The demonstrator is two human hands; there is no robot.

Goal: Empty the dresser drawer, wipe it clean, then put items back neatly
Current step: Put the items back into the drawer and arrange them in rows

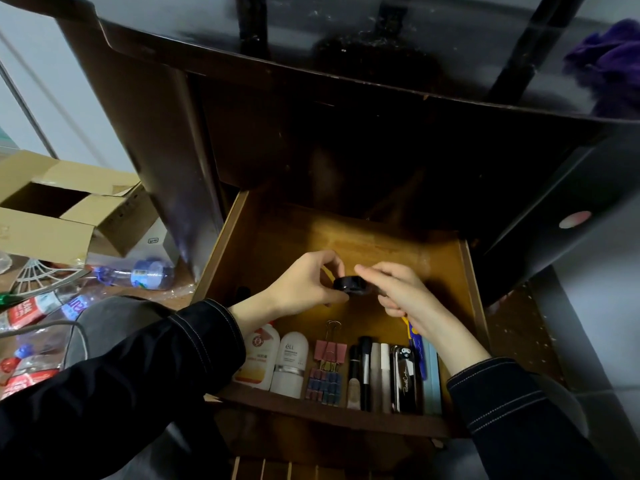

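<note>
Head view: 2 hands hold 1 black round container (349, 285) above the middle of the open drawer (221, 244).
The left hand (304, 282) pinches the container's left edge between thumb and fingers. The right hand (401, 292) curls around its right side. Along the drawer's front wall lie 2 white bottles (291, 365), a pink binder clip (330, 351) and pens (363, 372), side by side. A purple cloth (613, 64) sits on the dresser top (381, 39).

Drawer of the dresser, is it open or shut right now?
Open. The drawer is pulled out of the dresser, its wooden floor bare at the back and items lined along its front wall.
</note>
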